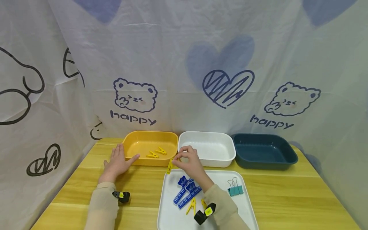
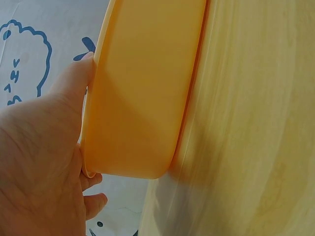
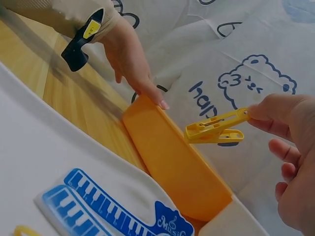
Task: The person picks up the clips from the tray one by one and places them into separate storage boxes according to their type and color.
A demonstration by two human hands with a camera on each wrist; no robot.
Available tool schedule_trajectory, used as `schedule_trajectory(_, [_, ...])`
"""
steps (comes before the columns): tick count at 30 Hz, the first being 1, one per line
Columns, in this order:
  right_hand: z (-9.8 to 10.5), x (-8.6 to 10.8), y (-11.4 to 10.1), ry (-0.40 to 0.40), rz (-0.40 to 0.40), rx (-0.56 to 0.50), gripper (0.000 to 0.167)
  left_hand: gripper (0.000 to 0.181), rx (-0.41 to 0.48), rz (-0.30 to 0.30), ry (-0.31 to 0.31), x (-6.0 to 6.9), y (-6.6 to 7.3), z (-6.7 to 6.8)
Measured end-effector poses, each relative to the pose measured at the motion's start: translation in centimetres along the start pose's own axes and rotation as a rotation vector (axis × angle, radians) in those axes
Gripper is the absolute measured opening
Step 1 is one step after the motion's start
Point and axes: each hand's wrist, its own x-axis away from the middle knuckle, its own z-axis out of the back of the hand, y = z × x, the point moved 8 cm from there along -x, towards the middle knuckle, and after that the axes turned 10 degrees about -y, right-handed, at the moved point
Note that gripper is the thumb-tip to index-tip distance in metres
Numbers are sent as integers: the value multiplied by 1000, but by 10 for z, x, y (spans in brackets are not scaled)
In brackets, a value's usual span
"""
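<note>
While your left hand (image 1: 116,164) touches the orange bin (image 1: 146,162) at a corner, fingers straight and thumb spread, your right hand (image 1: 193,164) pinches a yellow clip (image 1: 169,166) left of its palm. Two more clips (image 1: 152,155) lie in the bin, left of that hand; blue pieces (image 1: 189,197) lie nearer you, on the tray (image 1: 172,220).

A yellow clip (image 3: 203,131) — pinched at one end — hangs near the orange bin (image 1: 149,162).

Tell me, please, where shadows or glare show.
Head view: soft sheen inside the dark blue bin; left wrist view: a shadow across the side of the yellow bin and another on the table; right wrist view: a dark band of shadow on the table near the left sleeve.
</note>
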Motion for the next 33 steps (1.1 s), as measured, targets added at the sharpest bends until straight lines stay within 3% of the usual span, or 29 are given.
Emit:
schedule_trajectory(9, [-8,-16,1,18,-15,-40,13,115,0,3,-5,1,1,0])
schedule_trajectory(23, [-11,-45,5,121,-73,-51,14,115,3,-1,-5,4,2,1])
schedule_trajectory(33, [-16,-61,18,142,-133,-99,19,116,-4,-2,1,2,0,1])
